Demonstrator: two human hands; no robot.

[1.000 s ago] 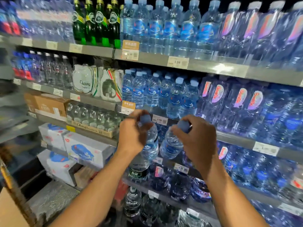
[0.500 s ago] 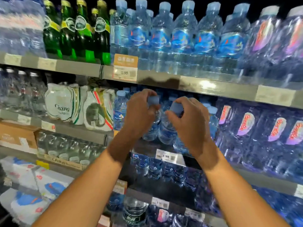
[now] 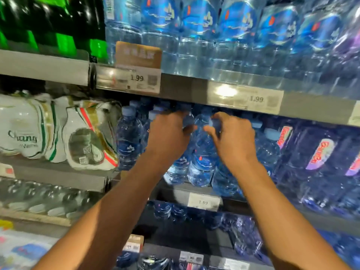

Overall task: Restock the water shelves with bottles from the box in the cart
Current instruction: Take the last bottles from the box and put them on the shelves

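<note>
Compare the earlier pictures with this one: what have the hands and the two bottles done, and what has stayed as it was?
Both hands carried their bottles up from in front of the lower shelves onto the blue-capped water shelf. The left hand and right hand now set the left bottle and right bottle among the stock there. Unchanged: each grip stays at the cap.

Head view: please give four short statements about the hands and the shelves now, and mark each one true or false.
1. Each hand, left hand and right hand, grips a small water bottle near its cap. True.
2. The bottles are held over the cart. False: they are at the middle shelf.
3. The price tag reads 1.99. True.
4. The green bottles stand below the hands. False: they are on the shelf above, at left.
</note>
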